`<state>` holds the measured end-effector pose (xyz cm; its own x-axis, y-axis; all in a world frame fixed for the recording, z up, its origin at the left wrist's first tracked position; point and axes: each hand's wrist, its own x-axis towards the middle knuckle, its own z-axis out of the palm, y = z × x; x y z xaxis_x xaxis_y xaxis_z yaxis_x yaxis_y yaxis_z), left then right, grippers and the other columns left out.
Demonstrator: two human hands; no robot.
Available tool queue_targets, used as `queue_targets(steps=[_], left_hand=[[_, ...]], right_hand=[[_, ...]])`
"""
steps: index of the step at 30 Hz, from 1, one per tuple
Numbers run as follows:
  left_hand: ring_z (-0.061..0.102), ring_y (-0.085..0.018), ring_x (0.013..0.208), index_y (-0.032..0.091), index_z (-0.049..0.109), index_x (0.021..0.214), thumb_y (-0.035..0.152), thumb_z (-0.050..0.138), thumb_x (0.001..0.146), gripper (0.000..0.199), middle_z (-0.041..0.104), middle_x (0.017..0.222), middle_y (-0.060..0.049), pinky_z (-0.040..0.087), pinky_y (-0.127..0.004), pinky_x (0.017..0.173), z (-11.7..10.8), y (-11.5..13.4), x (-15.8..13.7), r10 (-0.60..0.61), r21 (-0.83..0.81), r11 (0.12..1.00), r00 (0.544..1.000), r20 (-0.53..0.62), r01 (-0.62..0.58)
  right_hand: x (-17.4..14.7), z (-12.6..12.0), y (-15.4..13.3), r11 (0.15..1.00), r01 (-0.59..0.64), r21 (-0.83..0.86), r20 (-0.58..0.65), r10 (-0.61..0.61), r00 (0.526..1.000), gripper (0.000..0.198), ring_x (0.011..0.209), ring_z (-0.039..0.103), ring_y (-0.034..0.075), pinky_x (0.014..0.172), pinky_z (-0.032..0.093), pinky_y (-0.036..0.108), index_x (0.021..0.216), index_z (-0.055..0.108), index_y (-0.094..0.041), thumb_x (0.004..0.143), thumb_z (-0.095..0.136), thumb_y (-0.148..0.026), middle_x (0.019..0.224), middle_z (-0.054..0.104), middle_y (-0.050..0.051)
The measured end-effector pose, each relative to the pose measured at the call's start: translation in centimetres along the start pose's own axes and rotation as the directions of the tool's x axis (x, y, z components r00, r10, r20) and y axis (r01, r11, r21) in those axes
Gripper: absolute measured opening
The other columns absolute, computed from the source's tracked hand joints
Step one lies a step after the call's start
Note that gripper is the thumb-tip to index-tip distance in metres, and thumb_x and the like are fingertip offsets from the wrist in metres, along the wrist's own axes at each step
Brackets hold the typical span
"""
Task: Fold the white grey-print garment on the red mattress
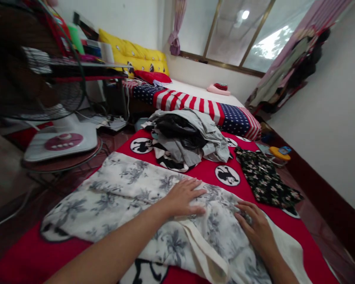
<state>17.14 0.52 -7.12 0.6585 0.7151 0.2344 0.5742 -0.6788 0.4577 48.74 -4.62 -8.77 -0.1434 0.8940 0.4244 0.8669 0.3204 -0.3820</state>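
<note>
A white garment with a grey palm-tree print [118, 197] lies spread across the red bedding, its left part doubled over in a long fold. My left hand [186, 197] rests on the middle of it, palm down with fingers spread. Farther right, my right hand [256, 227] lies on the same cloth, fingers slightly bent and thumb apart. Between the two hands the fabric is loosely wrinkled. A cream fabric strap [205, 250] loops toward me below my left hand. Plain cream cloth [286, 240] shows beyond my right wrist.
A heap of grey and black clothes [192, 134] sits on the red bedding [248, 185] beyond the garment. To its right lies a black floral garment [266, 177]. A fan [62, 134] stands on a round stool at left. Clothes hang [298, 71] along the right wall.
</note>
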Motion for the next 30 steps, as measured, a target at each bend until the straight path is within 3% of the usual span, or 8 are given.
queue_targets(steps=[5,8,10,13,16,19,25,30], left_hand=[[0.037,-0.024,0.139,0.022,0.051,0.137,0.056,0.047,0.091,0.057,0.044,0.148,-0.012,0.025,-0.041,0.116,-0.6,-0.4,-1.0,-0.018,-0.037,0.999,0.996,-0.083,0.015],[0.04,-0.024,0.137,0.019,0.054,0.135,0.052,0.047,0.093,0.054,0.048,0.145,-0.013,0.025,-0.042,0.116,-0.7,-0.7,-1.9,-0.046,-0.057,0.998,0.993,-0.107,0.04],[0.04,-0.025,0.137,0.02,0.054,0.135,0.052,0.046,0.093,0.054,0.048,0.145,-0.012,0.025,-0.045,0.116,-0.3,-1.3,-2.1,-0.03,-0.054,0.998,0.995,-0.1,0.024],[0.04,-0.027,0.136,0.023,0.056,0.133,0.055,0.046,0.091,0.053,0.049,0.145,-0.011,0.026,-0.049,0.115,0.5,-2.3,-2.0,0.009,-0.037,0.999,0.994,-0.112,-0.014],[0.042,-0.029,0.135,0.026,0.06,0.129,0.056,0.047,0.09,0.051,0.05,0.144,-0.01,0.027,-0.05,0.114,1.1,-2.8,-1.8,0.038,-0.009,0.999,0.991,-0.129,-0.04],[0.043,-0.03,0.134,0.028,0.061,0.127,0.056,0.048,0.089,0.049,0.051,0.144,-0.009,0.029,-0.051,0.113,1.3,-2.9,-1.8,0.053,0.0,0.999,0.988,-0.142,-0.053],[0.044,-0.032,0.133,0.027,0.063,0.124,0.056,0.048,0.089,0.048,0.052,0.142,-0.01,0.03,-0.053,0.112,1.2,-2.8,-1.8,0.057,0.012,0.998,0.985,-0.16,-0.056],[0.042,-0.031,0.135,0.026,0.063,0.125,0.053,0.051,0.089,0.047,0.051,0.143,-0.01,0.028,-0.052,0.113,1.0,-2.2,-1.7,0.03,0.012,1.0,0.989,-0.143,-0.029]], right_hand=[[0.1,-1.6,-1.0,0.997,-0.051,0.053,0.019,0.05,0.999,0.037,0.108,0.06,0.029,0.095,0.046,0.047,0.106,0.069,-0.023,0.079,0.062,-0.047,0.115,0.065,0.01],[-1.3,-4.5,-3.3,0.98,-0.168,0.11,-0.099,0.179,0.979,0.037,0.111,0.059,0.027,0.099,0.045,0.044,0.11,0.067,-0.022,0.081,0.06,-0.045,0.116,0.065,0.01],[-2.6,-6.5,-4.1,0.952,-0.278,0.128,-0.193,0.299,0.935,0.032,0.104,0.062,0.024,0.096,0.046,0.042,0.106,0.067,-0.021,0.084,0.059,-0.043,0.11,0.068,0.009],[-5.1,-8.9,-3.7,0.877,-0.436,0.202,-0.283,0.478,0.831,0.029,0.092,0.065,0.022,0.088,0.05,0.039,0.098,0.069,-0.019,0.083,0.06,-0.042,0.098,0.071,0.009],[-7.7,-10.4,-2.8,0.789,-0.515,0.336,-0.311,0.609,0.73,0.031,0.085,0.067,0.022,0.081,0.052,0.036,0.094,0.069,-0.017,0.079,0.064,-0.043,0.093,0.071,0.01],[-9.5,-10.7,-3.0,0.739,-0.556,0.38,-0.298,0.667,0.682,0.032,0.074,0.066,0.02,0.07,0.052,0.032,0.089,0.07,-0.016,0.075,0.067,-0.045,0.086,0.072,0.008],[-10.0,-9.7,-6.8,0.719,-0.582,0.38,-0.071,0.65,0.757,0.033,0.056,0.057,0.015,0.053,0.045,0.025,0.079,0.07,-0.016,0.077,0.067,-0.049,0.066,0.066,0.002],[-8.2,-7.5,-10.9,0.79,-0.502,0.352,0.017,0.531,0.847,0.024,0.065,0.06,0.017,0.057,0.046,0.025,0.085,0.071,-0.019,0.083,0.062,-0.041,0.074,0.068,0.003]])
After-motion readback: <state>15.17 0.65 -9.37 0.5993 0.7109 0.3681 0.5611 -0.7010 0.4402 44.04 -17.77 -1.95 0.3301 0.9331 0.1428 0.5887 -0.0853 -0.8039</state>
